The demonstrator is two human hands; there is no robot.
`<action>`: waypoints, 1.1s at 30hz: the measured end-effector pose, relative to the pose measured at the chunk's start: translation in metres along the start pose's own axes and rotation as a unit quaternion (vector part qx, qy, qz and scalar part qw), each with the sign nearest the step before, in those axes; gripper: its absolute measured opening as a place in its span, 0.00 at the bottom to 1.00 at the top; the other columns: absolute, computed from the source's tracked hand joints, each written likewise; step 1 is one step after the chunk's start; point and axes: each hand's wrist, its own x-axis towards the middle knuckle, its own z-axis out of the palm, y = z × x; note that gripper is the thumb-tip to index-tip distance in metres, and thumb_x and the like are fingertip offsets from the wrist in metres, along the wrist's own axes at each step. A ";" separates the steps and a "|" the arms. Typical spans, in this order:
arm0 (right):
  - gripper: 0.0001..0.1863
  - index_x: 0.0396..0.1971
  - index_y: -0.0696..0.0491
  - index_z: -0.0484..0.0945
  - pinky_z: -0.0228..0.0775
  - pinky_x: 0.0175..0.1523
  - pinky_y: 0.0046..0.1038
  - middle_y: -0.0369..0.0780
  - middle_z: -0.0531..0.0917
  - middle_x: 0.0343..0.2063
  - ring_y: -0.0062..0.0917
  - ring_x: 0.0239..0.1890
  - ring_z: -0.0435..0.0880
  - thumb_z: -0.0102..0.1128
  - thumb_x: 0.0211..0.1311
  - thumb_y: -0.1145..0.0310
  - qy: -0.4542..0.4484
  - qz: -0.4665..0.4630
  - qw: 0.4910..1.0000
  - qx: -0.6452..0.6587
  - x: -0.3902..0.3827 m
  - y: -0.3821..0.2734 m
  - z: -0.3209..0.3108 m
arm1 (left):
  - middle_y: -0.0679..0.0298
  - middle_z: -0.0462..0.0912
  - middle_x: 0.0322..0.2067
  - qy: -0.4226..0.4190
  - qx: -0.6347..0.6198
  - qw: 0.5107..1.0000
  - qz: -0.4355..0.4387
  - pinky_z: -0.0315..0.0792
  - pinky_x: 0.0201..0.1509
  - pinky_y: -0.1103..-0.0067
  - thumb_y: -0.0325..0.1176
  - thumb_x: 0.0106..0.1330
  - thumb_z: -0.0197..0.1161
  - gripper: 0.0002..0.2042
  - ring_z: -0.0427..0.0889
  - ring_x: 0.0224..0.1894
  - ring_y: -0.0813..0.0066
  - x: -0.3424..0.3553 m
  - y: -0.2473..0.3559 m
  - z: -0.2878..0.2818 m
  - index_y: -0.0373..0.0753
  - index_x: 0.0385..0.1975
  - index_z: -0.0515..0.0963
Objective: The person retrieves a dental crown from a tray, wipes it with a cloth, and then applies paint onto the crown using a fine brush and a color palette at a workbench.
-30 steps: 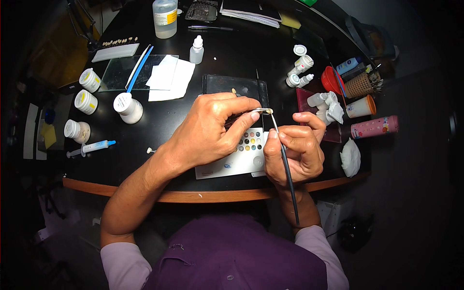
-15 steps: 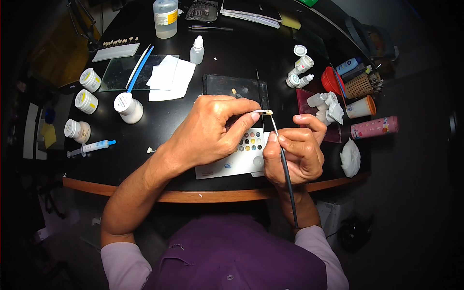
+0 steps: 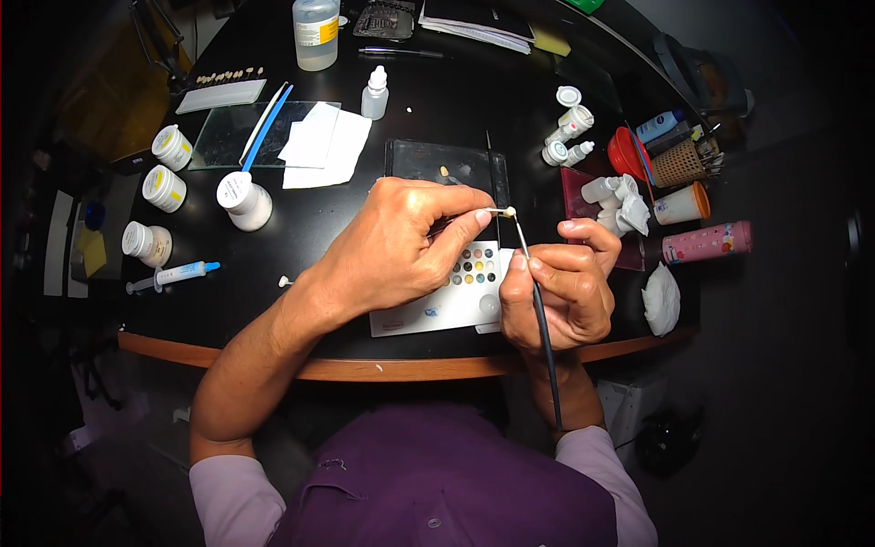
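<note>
At a black desk (image 3: 228, 319), a person in purple bends both hands to a small pale piece (image 3: 509, 212), held up in the air between them at the tip of a slim metal holder (image 3: 498, 211). The left hand (image 3: 401, 237) pinches the holder, thumb and forefinger closed on it. The right hand (image 3: 570, 287) grips a dark brush (image 3: 543, 339) between thumb and nearest fingers, another finger lifted free. The brush tip is right at the piece; whether it touches cannot be told from here. Little has changed in the past second: the piece shows a paler side than it did, which suggests a slight turn in the left hand, while both grips look the same. That points to fine brushwork still under way. Below lies a white palette (image 3: 428, 314) with coloured dots; just beyond, a black tray (image 3: 465, 157).
</note>
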 end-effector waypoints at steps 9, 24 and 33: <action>0.14 0.33 0.51 0.79 0.72 0.54 0.36 0.34 0.86 0.25 0.27 0.35 0.82 0.71 0.49 0.84 -0.005 -0.002 1.000 -0.003 0.001 -0.001 0.000 | 0.48 0.91 0.37 0.001 0.002 1.000 0.000 0.83 0.39 0.74 0.28 0.74 0.65 0.10 0.92 0.35 0.65 0.000 -0.001 0.001 0.30 0.46 0.87; 0.14 0.30 0.51 0.78 0.72 0.52 0.35 0.33 0.85 0.24 0.26 0.33 0.80 0.70 0.47 0.84 -0.003 0.005 1.000 0.008 -0.001 0.001 0.001 | 0.50 0.91 0.35 0.009 0.000 1.000 0.003 0.82 0.37 0.75 0.29 0.73 0.67 0.10 0.91 0.33 0.67 0.000 0.000 0.000 0.31 0.46 0.88; 0.13 0.31 0.51 0.78 0.73 0.53 0.37 0.34 0.84 0.23 0.28 0.34 0.81 0.68 0.47 0.84 -0.006 0.006 1.000 0.008 -0.001 0.001 0.000 | 0.51 0.90 0.34 0.012 0.006 1.000 0.022 0.81 0.35 0.75 0.29 0.73 0.67 0.10 0.90 0.32 0.68 0.000 -0.002 0.000 0.31 0.46 0.88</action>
